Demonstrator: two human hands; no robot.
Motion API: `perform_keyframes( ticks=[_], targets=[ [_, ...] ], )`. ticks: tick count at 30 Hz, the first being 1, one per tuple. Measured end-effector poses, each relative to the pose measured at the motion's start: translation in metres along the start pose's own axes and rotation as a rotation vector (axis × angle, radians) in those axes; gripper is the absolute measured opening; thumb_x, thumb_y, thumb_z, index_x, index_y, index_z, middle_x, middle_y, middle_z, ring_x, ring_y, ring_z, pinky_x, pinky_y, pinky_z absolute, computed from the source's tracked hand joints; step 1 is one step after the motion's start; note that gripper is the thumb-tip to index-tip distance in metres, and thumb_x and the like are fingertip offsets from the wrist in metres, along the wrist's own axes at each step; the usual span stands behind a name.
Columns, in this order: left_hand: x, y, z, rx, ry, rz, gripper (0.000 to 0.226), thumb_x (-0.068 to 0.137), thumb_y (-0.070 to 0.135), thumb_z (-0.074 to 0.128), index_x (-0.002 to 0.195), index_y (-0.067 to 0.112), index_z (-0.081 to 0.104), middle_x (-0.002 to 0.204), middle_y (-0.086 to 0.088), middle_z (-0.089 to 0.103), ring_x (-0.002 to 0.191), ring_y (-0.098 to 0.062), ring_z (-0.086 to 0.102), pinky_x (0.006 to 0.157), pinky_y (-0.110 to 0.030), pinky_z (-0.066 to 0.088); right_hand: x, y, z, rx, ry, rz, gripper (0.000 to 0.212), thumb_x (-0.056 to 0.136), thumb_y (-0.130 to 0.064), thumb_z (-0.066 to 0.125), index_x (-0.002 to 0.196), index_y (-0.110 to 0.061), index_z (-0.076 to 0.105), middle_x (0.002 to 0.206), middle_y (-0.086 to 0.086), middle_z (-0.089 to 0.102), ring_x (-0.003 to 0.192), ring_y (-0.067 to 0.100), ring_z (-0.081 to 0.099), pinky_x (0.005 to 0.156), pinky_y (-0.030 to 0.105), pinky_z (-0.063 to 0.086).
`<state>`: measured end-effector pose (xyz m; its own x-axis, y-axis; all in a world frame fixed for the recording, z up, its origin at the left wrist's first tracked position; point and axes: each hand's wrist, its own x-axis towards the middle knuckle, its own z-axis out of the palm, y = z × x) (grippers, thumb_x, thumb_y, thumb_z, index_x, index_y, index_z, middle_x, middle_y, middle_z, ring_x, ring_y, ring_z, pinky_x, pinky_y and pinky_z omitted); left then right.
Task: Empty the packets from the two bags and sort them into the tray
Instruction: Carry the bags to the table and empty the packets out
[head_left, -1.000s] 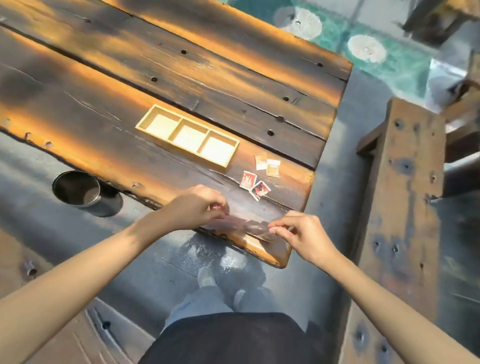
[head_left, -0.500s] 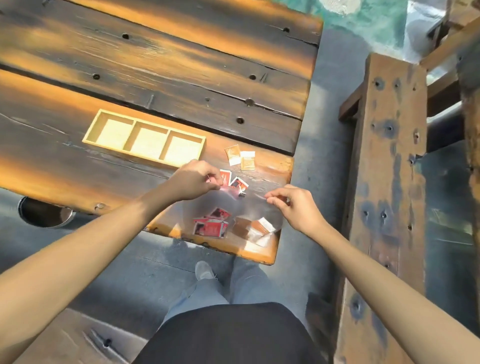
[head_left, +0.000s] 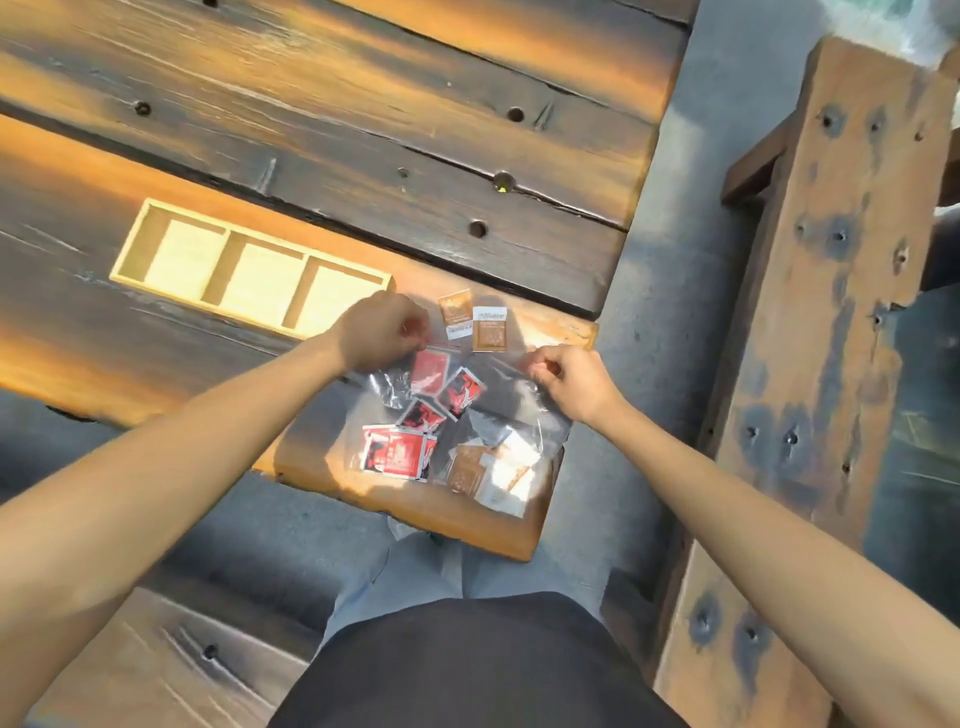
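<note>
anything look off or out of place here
Nothing damaged or spilled. The tray holds no packets yet. Two brown packets lie loose on the table beyond the bag, which both the left hand and right hand pinch at its top edge near the table's corner.

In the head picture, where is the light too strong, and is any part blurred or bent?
Head view: hard sunlight washes out the tray floors to pale yellow and the white packets in the clear bag; the bag film shows grey glare; packet print is too soft to read; the left hand and right hand are fairly sharp; wide-angle distortion splays the table planks and stretches the forearms.
</note>
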<state>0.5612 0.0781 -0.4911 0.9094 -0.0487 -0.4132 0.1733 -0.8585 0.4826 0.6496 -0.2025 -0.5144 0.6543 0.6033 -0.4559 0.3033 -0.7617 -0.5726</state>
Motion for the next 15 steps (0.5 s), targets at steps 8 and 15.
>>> perform_keyframes(
  ticks=[8,15],
  targets=[
    [0.030,-0.011,0.015,0.004,-0.069,-0.022,0.014,0.091,0.012,0.065,0.093,0.010,0.078,0.092,-0.004,0.078,0.079,-0.020,0.066,0.073,-0.027,0.045,0.030,0.020,0.005,0.031,-0.118,0.034,0.020,0.100,-0.010,0.061,0.108,-0.020,0.077,0.098,-0.006,0.077,0.072,0.010,0.070,0.069,0.026,0.059],
    [0.041,-0.018,0.022,0.007,-0.118,-0.003,0.012,0.085,0.010,0.066,0.084,0.014,0.077,0.082,-0.001,0.077,0.073,-0.018,0.071,0.075,-0.035,0.058,0.038,0.030,0.006,0.064,-0.167,0.014,0.014,0.097,-0.009,0.067,0.095,-0.019,0.077,0.104,-0.009,0.076,0.082,0.003,0.063,0.086,0.024,0.051]
  ],
)
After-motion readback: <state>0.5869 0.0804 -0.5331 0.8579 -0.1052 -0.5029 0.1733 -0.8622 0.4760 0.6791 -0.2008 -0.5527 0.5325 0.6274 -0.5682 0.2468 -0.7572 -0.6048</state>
